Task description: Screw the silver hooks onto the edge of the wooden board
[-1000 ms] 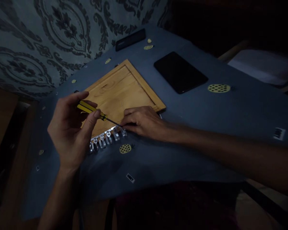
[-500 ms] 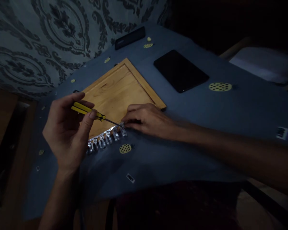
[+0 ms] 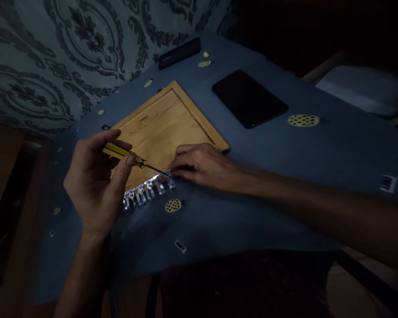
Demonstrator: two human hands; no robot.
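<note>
My left hand [image 3: 102, 181] is closed on a screwdriver [image 3: 122, 154] with a yellow and black handle. Its thin shaft slants down to the right, and the tip meets the right end of a metal hook rail [image 3: 149, 187]. Several shiny hooks hang from that rail along the near edge of a wooden board [image 3: 152, 128] with a raised rim. My right hand [image 3: 202, 168] is pinched at the rail's right end, its fingertips close to the screwdriver tip. Whether a screw sits between those fingers is hidden.
A black tablet or large phone [image 3: 250, 98] lies right of the board. Behind it rests a dark phone case [image 3: 179, 53] near the patterned wall [image 3: 86, 31]. The blue tablecloth [image 3: 252, 212] carries pineapple prints. A pale seat [image 3: 365, 88] stands beyond the table's right edge.
My left hand and the screwdriver handle have shifted slightly right. The screwdriver tip and my right hand stay at the rail's right end.
</note>
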